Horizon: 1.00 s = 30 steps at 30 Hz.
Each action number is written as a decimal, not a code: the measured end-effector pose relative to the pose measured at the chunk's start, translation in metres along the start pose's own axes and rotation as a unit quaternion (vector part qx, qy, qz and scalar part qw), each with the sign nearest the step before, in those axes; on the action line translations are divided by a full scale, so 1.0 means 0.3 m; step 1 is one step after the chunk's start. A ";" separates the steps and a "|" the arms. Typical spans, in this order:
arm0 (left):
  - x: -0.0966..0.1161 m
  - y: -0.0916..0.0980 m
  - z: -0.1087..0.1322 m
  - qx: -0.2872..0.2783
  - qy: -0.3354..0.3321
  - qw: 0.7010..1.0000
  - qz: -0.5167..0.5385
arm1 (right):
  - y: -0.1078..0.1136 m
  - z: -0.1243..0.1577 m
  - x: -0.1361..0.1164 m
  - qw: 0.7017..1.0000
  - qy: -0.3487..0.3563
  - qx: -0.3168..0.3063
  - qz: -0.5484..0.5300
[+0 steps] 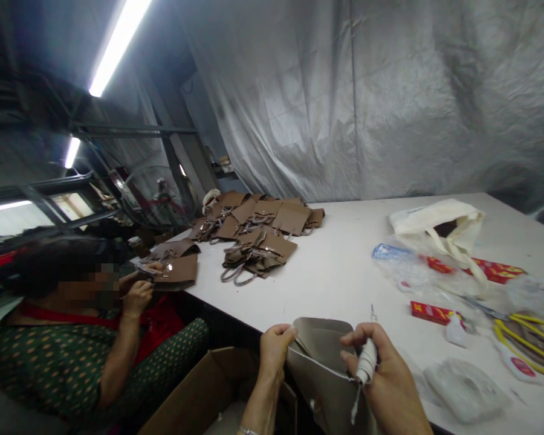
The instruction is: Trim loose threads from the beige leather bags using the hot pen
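My left hand (275,352) pinches the upper left edge of a taupe leather piece (323,368) held at the table's near edge. My right hand (383,377) is closed round a small white glue tube (366,361), its tip against the right edge of the same piece. The piece is folded, grey inside.
Piles of brown leather bags (258,226) lie at the far left of the white table (344,272). A co-worker (72,326) sits left, handling a bag (176,270). A cream tote (439,223), red packets (433,312), plastic bags and yellow scissors (526,344) lie right. A cardboard box (194,393) stands below.
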State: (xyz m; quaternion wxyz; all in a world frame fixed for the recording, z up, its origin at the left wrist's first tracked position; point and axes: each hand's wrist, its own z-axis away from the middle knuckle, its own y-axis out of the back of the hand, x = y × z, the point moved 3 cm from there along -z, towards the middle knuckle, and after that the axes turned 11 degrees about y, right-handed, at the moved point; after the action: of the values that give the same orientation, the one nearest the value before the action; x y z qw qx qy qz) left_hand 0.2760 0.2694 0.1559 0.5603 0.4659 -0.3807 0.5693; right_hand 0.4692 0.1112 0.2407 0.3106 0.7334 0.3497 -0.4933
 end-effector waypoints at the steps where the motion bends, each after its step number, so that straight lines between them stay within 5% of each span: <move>1: -0.002 0.003 0.003 -0.001 0.000 1.000 0.000 | 0.000 0.003 -0.003 1.000 0.001 0.001 0.002; 22: -0.012 0.056 0.125 -0.066 0.025 0.997 -0.005 | 0.031 0.070 -0.013 0.999 -0.029 -0.010 -0.017; 26: 0.010 0.149 0.135 -0.036 0.019 0.999 -0.033 | 0.066 0.101 0.016 0.994 0.002 -0.104 -0.026; 30: 0.099 0.281 0.144 0.020 -0.014 0.998 -0.060 | 0.066 0.136 -0.010 0.956 0.166 -0.234 -0.062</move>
State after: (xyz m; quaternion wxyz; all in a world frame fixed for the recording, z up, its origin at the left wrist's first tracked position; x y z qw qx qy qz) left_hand 0.1986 0.2296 0.2038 0.5786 0.5067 -0.3489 0.5355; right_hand 0.4640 0.0667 0.2329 0.3803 0.6888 0.5467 -0.2865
